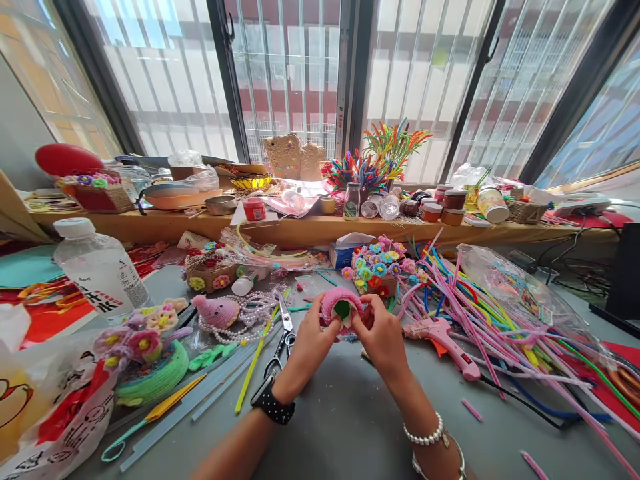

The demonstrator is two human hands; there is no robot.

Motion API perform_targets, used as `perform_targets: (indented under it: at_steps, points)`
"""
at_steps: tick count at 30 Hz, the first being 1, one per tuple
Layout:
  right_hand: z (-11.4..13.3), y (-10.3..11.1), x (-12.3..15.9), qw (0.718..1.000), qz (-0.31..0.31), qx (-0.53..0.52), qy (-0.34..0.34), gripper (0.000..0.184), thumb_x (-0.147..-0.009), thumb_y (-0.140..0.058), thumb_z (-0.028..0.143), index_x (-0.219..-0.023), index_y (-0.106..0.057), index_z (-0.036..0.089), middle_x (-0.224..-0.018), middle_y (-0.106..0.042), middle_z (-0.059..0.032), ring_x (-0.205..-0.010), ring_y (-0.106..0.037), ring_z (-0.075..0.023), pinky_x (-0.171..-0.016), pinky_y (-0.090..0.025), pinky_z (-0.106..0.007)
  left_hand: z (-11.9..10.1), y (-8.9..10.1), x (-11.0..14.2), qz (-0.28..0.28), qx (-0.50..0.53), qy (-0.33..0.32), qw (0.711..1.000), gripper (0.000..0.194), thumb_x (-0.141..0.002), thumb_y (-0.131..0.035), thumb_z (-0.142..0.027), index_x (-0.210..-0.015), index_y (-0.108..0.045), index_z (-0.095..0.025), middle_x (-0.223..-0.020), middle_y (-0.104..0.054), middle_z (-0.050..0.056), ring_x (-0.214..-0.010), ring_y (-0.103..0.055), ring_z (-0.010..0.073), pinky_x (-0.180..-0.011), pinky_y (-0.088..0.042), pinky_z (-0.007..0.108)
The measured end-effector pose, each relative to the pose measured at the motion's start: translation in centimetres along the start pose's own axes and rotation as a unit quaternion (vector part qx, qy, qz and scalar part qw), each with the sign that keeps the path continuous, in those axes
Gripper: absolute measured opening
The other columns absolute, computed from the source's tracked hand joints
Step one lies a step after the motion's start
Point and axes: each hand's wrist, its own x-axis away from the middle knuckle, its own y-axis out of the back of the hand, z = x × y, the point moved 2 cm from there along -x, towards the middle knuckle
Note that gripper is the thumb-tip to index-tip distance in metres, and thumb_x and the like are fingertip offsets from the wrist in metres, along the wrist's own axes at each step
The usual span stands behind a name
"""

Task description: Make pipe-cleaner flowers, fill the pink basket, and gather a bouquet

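Note:
Between my two hands, above the grey table, is a round pink fuzzy piece (336,298) that looks wound from pipe cleaner, with an opening showing green and white inside. My left hand (316,340) grips its left side, the thumb at the lower rim. On the other side my right hand (383,337) pinches the right edge, thumb and fingers closed on it. Scissors (286,320) lie just left of my left hand. A pink glue gun (447,340) rests on its side to the right of my right hand.
Pink, blue and yellow pipe cleaners (500,333) spread over the right side. A flower basket (377,267) stands behind my hands. At left are a plastic bottle (97,267), a green flower piece (155,373), clear glue sticks (185,407) and a bead string (255,317).

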Motion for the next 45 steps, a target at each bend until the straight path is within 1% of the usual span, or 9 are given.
perform_targets:
  at_steps: [14, 17, 22, 29, 31, 34, 38, 42, 45]
  points:
    - [-0.1, -0.6, 0.2, 0.998, 0.015, 0.056, 0.010, 0.025, -0.071, -0.045, 0.027, -0.094, -0.047, 0.017, -0.062, -0.059, 0.0000, -0.053, -0.055, -0.0151, -0.050, -0.037, -0.022, 0.3, -0.3, 0.2, 0.013, -0.006, -0.026, 1.000, 0.040, -0.073, -0.042, -0.022, -0.112, -0.036, -0.018, -0.097, -0.047, 0.007, -0.071, -0.052, 0.0141, -0.041, -0.048, 0.019]
    - [-0.3, -0.7, 0.1, 0.999, 0.024, 0.044, 0.015, 0.030, -0.069, -0.047, 0.027, -0.097, -0.048, 0.016, -0.064, -0.059, -0.0011, -0.056, -0.056, -0.0153, -0.051, -0.039, -0.022, 0.5, -0.3, 0.0, 0.026, 0.021, 0.007, 0.999, 0.039, -0.073, -0.043, -0.023, -0.111, -0.036, -0.018, -0.094, -0.048, 0.006, -0.068, -0.052, 0.0129, -0.044, -0.050, 0.021]
    - [-0.7, -0.6, -0.1, 0.998, 0.024, 0.062, 0.007, 0.030, -0.067, -0.045, 0.019, -0.096, -0.048, 0.015, -0.066, -0.059, -0.0016, -0.058, -0.055, -0.0155, -0.052, -0.039, -0.023, 1.0, -0.7, -0.2, 0.080, 0.089, 0.116, 0.986, 0.049, -0.066, -0.046, -0.017, -0.112, -0.029, -0.021, -0.096, -0.047, 0.007, -0.074, -0.053, 0.0159, -0.045, -0.051, 0.024]
    - [-0.3, -0.5, 0.1, 0.993, 0.026, 0.107, 0.041, 0.018, -0.074, -0.042, 0.024, -0.087, -0.052, 0.016, -0.074, -0.061, -0.0043, -0.064, -0.056, -0.0157, -0.057, -0.038, -0.023, 0.9, -0.6, -0.1, 0.063, 0.064, 0.139, 0.986, 0.057, -0.063, -0.044, -0.015, -0.117, -0.025, -0.021, -0.101, -0.045, 0.008, -0.067, -0.053, 0.0126, -0.040, -0.049, 0.020]
    - [-0.2, -0.4, 0.1, 0.989, 0.019, 0.138, 0.045, 0.015, -0.076, -0.040, 0.023, -0.082, -0.052, 0.016, -0.070, -0.061, -0.0038, -0.062, -0.056, -0.0156, -0.054, -0.036, -0.023, 0.8, -0.5, -0.1, 0.056, 0.051, 0.126, 0.989, 0.060, -0.065, -0.045, -0.017, -0.120, -0.023, -0.022, -0.100, -0.047, 0.007, -0.058, -0.052, 0.0096, -0.037, -0.047, 0.019]
    - [-0.2, -0.2, 0.1, 0.984, 0.010, 0.172, 0.042, 0.016, -0.078, -0.039, 0.026, -0.077, -0.051, 0.016, -0.065, -0.060, -0.0032, -0.058, -0.056, -0.0159, -0.050, -0.032, -0.022, 0.6, -0.1, -0.1, 0.025, 0.012, 0.051, 0.998, 0.055, -0.068, -0.046, -0.023, -0.120, -0.032, -0.024, -0.098, -0.051, 0.005, -0.052, -0.050, 0.0073, -0.038, -0.046, 0.018]
    - [-0.2, 0.0, 0.1, 0.984, -0.007, 0.173, 0.050, 0.021, -0.079, -0.039, 0.033, -0.083, -0.052, 0.017, -0.068, -0.062, -0.0033, -0.060, -0.057, -0.0166, -0.050, -0.032, -0.022, 0.0, 0.3, -0.1, 0.005, -0.044, -0.041, 0.998, 0.044, -0.067, -0.050, -0.022, -0.110, -0.049, -0.027, -0.096, -0.056, 0.003, -0.075, -0.056, 0.0161, -0.061, -0.050, 0.027]
    - [-0.1, 0.0, 0.1, 0.987, -0.007, 0.150, 0.051, 0.019, -0.081, -0.037, 0.027, -0.083, -0.052, 0.017, -0.070, -0.062, -0.0033, -0.062, -0.057, -0.0159, -0.053, -0.034, -0.022, 0.0, 0.3, 0.1, -0.016, -0.100, -0.081, 0.991, 0.045, -0.067, -0.054, -0.027, -0.111, -0.048, -0.022, -0.109, -0.053, 0.007, -0.101, -0.048, 0.0236, -0.089, -0.037, 0.040]
    - [0.0, 0.1, 0.1, 0.990, -0.014, 0.137, 0.038, 0.018, -0.081, -0.038, 0.028, -0.083, -0.052, 0.017, -0.069, -0.062, -0.0033, -0.061, -0.057, -0.0157, -0.054, -0.035, -0.023, 0.4, -0.1, 0.1, 0.003, -0.101, -0.064, 0.993, 0.050, -0.068, -0.055, -0.034, -0.114, -0.044, -0.019, -0.116, -0.047, 0.010, -0.107, -0.043, 0.0250, -0.090, -0.036, 0.040]
